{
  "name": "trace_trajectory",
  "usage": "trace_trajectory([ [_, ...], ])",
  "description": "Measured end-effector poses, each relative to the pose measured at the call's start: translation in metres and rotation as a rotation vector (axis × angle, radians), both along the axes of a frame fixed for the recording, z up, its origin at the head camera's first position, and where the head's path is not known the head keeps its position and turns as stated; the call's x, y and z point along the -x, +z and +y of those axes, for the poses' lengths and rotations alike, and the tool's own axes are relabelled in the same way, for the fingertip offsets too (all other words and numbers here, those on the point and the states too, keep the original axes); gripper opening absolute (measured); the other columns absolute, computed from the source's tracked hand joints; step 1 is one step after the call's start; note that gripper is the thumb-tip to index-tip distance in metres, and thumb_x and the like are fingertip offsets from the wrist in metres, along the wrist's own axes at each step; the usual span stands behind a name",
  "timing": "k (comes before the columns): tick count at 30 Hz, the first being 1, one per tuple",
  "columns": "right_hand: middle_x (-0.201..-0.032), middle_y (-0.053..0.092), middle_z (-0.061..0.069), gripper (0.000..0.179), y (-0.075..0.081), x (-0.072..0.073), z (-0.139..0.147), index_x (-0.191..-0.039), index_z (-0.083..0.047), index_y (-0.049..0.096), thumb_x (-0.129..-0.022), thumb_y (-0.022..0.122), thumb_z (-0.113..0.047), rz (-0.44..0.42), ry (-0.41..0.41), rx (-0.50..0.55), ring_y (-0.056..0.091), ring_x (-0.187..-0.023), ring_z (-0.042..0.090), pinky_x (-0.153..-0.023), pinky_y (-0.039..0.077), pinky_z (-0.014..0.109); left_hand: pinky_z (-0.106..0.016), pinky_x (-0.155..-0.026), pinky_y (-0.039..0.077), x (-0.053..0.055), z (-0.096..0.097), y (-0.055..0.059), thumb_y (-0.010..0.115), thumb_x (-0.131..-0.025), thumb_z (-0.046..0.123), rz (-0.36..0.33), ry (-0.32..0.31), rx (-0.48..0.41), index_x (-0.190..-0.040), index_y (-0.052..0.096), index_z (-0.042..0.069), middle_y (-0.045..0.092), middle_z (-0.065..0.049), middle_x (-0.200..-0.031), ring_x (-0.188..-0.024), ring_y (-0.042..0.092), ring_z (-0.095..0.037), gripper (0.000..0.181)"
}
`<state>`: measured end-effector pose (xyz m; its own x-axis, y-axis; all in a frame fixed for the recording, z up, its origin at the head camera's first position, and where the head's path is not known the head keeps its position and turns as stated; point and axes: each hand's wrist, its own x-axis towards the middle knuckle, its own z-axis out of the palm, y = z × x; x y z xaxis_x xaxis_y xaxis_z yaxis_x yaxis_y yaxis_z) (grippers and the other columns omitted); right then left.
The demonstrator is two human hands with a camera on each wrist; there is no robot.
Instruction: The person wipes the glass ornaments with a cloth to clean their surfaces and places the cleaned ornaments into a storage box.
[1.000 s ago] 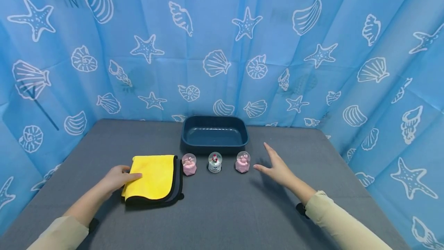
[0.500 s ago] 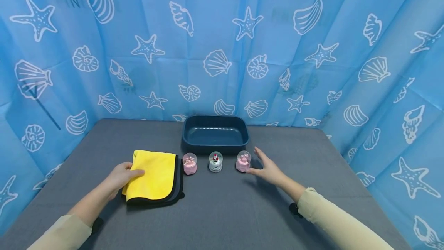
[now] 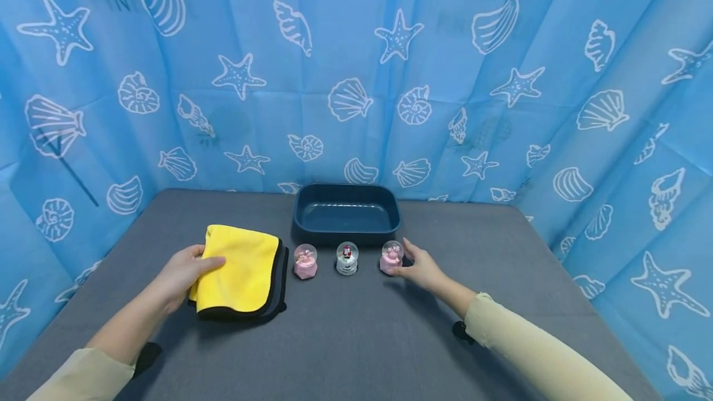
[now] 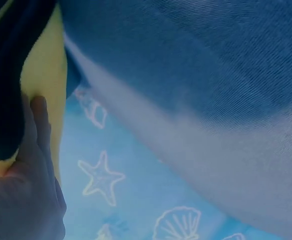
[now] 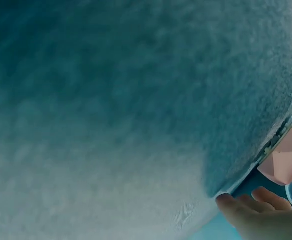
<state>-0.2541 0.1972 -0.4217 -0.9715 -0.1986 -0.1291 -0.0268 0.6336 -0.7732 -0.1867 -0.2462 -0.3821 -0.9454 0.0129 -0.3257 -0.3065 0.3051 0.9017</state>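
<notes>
In the head view my left hand (image 3: 186, 271) pinches the left edge of a folded yellow cloth (image 3: 236, 265) with dark backing and black trim, thumb on top. The left wrist view shows that cloth (image 4: 45, 60) against the hand (image 4: 28, 190). My right hand (image 3: 423, 270) is at the right-hand pink snow globe (image 3: 391, 260), its thumb tip overlapping the lower base and its index finger beside the dome. In the right wrist view its fingers (image 5: 245, 205) extend close to the globe's faceted pink base (image 5: 285, 157); the thumb is hidden there.
A white snow globe (image 3: 347, 260) with a red figure and another pink snow globe (image 3: 305, 262) stand in a row to the left. Behind them sits a dark blue rectangular tray (image 3: 312, 234) on the grey table (image 3: 356, 339). A blue shell-print curtain (image 3: 356, 135) encloses the back and sides.
My left hand has taken hold of the cloth and raised it, drawing it slightly left. The right hand has moved left to the right-hand pink snow globe, which stays in place.
</notes>
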Motion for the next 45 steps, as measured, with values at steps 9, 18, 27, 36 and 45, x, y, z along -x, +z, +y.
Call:
trace_trajectory([
  [9,-0.134,0.050,0.030,0.060,-0.002,0.002,-0.005,-0.137,0.010,0.045,-0.087,0.073,-0.010,0.000,-0.064,0.075,0.045,-0.127,0.041,-0.103,0.038,0.053,-0.037,-0.074,0.057,-0.006,0.002,0.019,0.059,-0.098,0.031,0.033,0.005,-0.090,-0.141,0.024,-0.010,0.065,-0.006,-0.099,-0.084,0.069,-0.020,0.070],
  [18,-0.126,0.058,0.024,0.046,0.002,0.001,-0.009,-0.129,0.007,0.054,-0.089,0.071,-0.008,-0.022,-0.114,0.084,0.052,-0.119,0.036,-0.095,0.045,0.049,-0.036,-0.074,0.057,-0.006,0.005,0.030,0.060,-0.097,0.033,0.090,0.014,-0.161,-0.140,0.027,-0.008,0.066,0.002,-0.095,-0.084,0.069,-0.017,0.067],
  [27,-0.114,0.062,0.019,0.042,0.010,-0.004,-0.008,-0.124,0.007,0.056,-0.087,0.072,-0.007,-0.069,-0.155,0.138,0.056,-0.105,0.029,-0.088,0.049,0.043,-0.037,-0.075,0.057,-0.005,0.007,0.040,0.059,-0.098,0.032,0.100,0.025,-0.204,-0.141,0.026,-0.007,0.066,0.004,-0.094,-0.084,0.070,-0.015,0.066],
  [36,-0.113,0.061,0.017,0.042,0.033,-0.011,-0.010,-0.125,0.005,0.053,-0.090,0.069,-0.012,-0.157,-0.174,0.288,0.058,-0.098,0.024,-0.090,0.048,0.051,-0.037,-0.075,0.057,-0.004,0.010,0.052,0.059,-0.097,0.035,0.149,0.039,-0.252,-0.142,0.025,-0.005,0.065,0.007,-0.095,-0.085,0.070,-0.013,0.069],
  [45,-0.115,0.059,0.017,0.042,0.051,-0.014,-0.014,-0.127,0.004,0.051,-0.092,0.067,-0.012,-0.178,-0.180,0.415,0.059,-0.091,0.021,-0.080,0.054,0.043,-0.035,-0.076,0.057,-0.002,0.017,0.059,0.061,-0.096,0.035,0.212,0.050,-0.298,-0.140,0.027,-0.004,0.063,0.005,-0.098,-0.085,0.069,-0.011,0.068],
])
